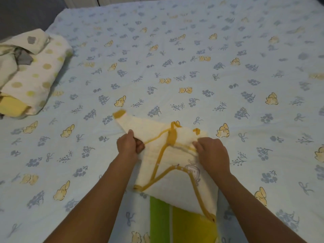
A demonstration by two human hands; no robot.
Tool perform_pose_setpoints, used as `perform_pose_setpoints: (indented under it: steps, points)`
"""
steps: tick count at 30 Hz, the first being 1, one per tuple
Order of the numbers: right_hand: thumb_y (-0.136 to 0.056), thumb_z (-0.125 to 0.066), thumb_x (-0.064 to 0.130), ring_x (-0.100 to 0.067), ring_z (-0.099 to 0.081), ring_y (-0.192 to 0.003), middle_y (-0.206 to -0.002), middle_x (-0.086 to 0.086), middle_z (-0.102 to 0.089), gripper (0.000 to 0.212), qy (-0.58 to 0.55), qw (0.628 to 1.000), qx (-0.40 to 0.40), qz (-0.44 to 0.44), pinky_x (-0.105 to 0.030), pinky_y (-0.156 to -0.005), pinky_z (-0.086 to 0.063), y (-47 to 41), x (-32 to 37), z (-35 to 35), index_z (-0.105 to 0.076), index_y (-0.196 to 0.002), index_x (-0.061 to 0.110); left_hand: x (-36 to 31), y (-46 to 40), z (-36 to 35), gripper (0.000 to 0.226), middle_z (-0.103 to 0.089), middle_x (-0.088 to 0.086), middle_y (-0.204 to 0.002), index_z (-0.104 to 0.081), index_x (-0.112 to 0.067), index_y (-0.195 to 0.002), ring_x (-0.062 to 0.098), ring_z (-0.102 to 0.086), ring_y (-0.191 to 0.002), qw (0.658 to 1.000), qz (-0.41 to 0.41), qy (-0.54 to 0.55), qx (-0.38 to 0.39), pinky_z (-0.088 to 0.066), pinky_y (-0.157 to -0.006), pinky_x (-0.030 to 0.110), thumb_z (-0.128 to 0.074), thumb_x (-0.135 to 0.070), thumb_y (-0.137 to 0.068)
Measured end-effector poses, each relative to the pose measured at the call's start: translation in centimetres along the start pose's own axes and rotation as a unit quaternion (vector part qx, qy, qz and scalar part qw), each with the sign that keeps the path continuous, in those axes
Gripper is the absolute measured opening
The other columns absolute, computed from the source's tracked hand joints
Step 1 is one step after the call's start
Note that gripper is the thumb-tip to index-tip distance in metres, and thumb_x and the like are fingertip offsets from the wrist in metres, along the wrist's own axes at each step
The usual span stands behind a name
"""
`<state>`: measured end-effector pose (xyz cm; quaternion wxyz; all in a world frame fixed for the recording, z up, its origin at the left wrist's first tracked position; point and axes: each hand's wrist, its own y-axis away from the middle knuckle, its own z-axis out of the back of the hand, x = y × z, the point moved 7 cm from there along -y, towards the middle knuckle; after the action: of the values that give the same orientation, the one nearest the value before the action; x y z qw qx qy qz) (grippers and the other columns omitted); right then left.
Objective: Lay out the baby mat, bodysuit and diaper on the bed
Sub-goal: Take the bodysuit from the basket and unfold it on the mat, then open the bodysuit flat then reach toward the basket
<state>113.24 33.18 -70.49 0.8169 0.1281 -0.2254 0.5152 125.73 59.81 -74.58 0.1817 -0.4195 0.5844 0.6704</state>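
A cream bodysuit (177, 169) with mustard-yellow trim hangs just above the bed (157, 58), held at the near middle. My left hand (128, 143) grips its left shoulder and my right hand (213, 151) pinches the right side near the neckline. One sleeve with a mustard cuff (120, 114) sticks out to the upper left and looks blurred. Below the bodysuit lies a green and yellow striped mat (175, 223), partly covered by it. No diaper can be told apart from the other items.
The bed carries a pale blue sheet printed with bears and flowers. A pile of dotted cream blankets and cloths (31, 71) sits at the left edge. A dark floor or wall shows at the top left corner.
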Motion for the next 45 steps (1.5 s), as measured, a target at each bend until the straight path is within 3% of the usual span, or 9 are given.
perform_pose_setpoints:
  steps: [6, 10, 17, 21, 25, 30, 35, 40, 45]
  points:
    - [-0.090, -0.058, 0.031, -0.023, -0.057, -0.062, -0.074, -0.014, -0.062, 0.027, -0.484, 0.767, -0.101, -0.410, -0.034, -0.055, -0.047, 0.7, -6.4, 1.7, -0.065, -0.066, 0.018, -0.2, -1.0, 3.6, 0.045, -0.029, -0.006, -0.033, -0.037, -0.014, -0.061, 0.013, -0.025, -0.027, 0.997, -0.010, 0.029, -0.064, -0.024, -0.037, 0.020, -0.054, -0.025, -0.101]
    - [-0.094, -0.057, 0.013, -0.026, -0.068, -0.083, -0.099, -0.010, -0.070, 0.021, -0.579, 0.647, -0.073, -0.490, -0.043, -0.088, -0.054, 0.3, -7.5, 0.4, -0.068, -0.106, 0.000, 0.7, -1.3, 4.8, 0.039, -0.038, 0.001, -0.048, -0.044, -0.012, -0.065, 0.016, -0.033, -0.038, 0.996, 0.030, 0.027, -0.085, -0.031, -0.044, 0.028, -0.054, -0.025, -0.101]
    - [-0.090, -0.050, 0.019, -0.023, -0.060, -0.069, -0.085, -0.010, -0.065, 0.023, -0.328, 0.845, -0.076, -0.415, -0.033, -0.061, -0.048, 2.6, -7.5, 2.6, -0.064, -0.102, 0.005, -0.6, 4.2, 5.7, 0.014, -0.061, -0.007, -0.076, -0.055, -0.025, -0.079, 0.017, -0.060, -0.073, 0.937, -0.205, -0.270, -0.082, -0.046, -0.066, 0.031, -0.067, -0.031, -0.084]
    - [-0.085, -0.063, 0.026, -0.017, -0.066, -0.078, -0.082, 0.004, -0.070, 0.008, -0.263, 0.943, 0.020, -0.203, -0.030, -0.069, -0.051, 4.6, -2.2, 2.1, -0.070, -0.087, 0.022, 3.8, 7.7, 3.7, 0.014, -0.070, -0.016, -0.084, -0.070, -0.037, -0.091, -0.003, -0.064, -0.079, 0.865, -0.203, -0.430, 0.160, -0.043, -0.059, 0.009, -0.074, -0.037, -0.078]
    - [-0.074, -0.079, 0.031, -0.012, -0.061, -0.089, -0.095, 0.004, -0.067, 0.048, -0.210, 0.934, 0.241, -0.157, -0.024, -0.072, -0.042, 7.7, 0.8, -2.0, -0.062, -0.119, 0.025, 6.6, 9.2, 4.1, 0.052, -0.066, -0.009, -0.099, -0.064, -0.035, -0.116, 0.004, -0.062, -0.087, 0.799, -0.173, -0.513, 0.263, -0.046, -0.065, 0.017, -0.085, -0.040, -0.069]
    - [-0.070, -0.079, 0.010, 0.002, -0.063, -0.076, -0.094, 0.006, -0.071, 0.043, -0.266, 0.920, 0.273, -0.091, -0.018, -0.067, -0.053, 10.5, 2.0, -1.0, -0.071, -0.105, 0.033, 5.9, 12.1, 5.2, 0.027, -0.076, -0.011, -0.091, -0.075, -0.032, -0.097, 0.000, -0.069, -0.081, 0.793, -0.185, -0.472, 0.337, -0.053, -0.068, 0.018, -0.083, -0.021, -0.074]
    - [-0.082, -0.058, -0.001, -0.003, -0.063, -0.101, -0.113, 0.005, -0.071, 0.041, -0.089, 0.906, 0.412, 0.036, -0.018, -0.089, -0.047, 15.6, 1.9, -1.8, -0.073, -0.112, 0.023, 8.8, 15.7, 8.4, 0.044, -0.068, -0.003, -0.110, -0.077, -0.018, -0.102, 0.000, -0.057, -0.098, 0.644, -0.239, -0.607, 0.399, -0.043, -0.084, 0.008, -0.054, 0.012, -0.079]
    - [-0.083, -0.065, 0.024, -0.010, -0.060, -0.085, -0.089, 0.012, -0.064, 0.011, -0.070, 0.953, 0.295, 0.023, -0.027, -0.077, -0.051, 15.9, 1.7, -2.1, -0.069, -0.093, 0.027, 7.9, 14.4, 9.9, 0.029, -0.061, -0.012, -0.088, -0.074, -0.025, -0.091, 0.007, -0.058, -0.084, 0.763, -0.311, -0.527, 0.211, -0.044, -0.075, 0.016, -0.064, 0.000, -0.078]
    - [-0.070, -0.073, 0.047, -0.013, -0.049, -0.098, -0.104, 0.006, -0.053, 0.050, -0.047, 0.970, 0.227, 0.075, -0.032, -0.081, -0.048, 14.1, 4.8, -3.2, -0.058, -0.115, 0.029, 6.9, 12.6, 8.4, 0.054, -0.056, -0.001, -0.115, -0.066, -0.020, -0.119, 0.013, -0.049, -0.107, 0.718, -0.402, -0.533, 0.196, -0.040, -0.093, 0.021, -0.067, 0.003, -0.071]
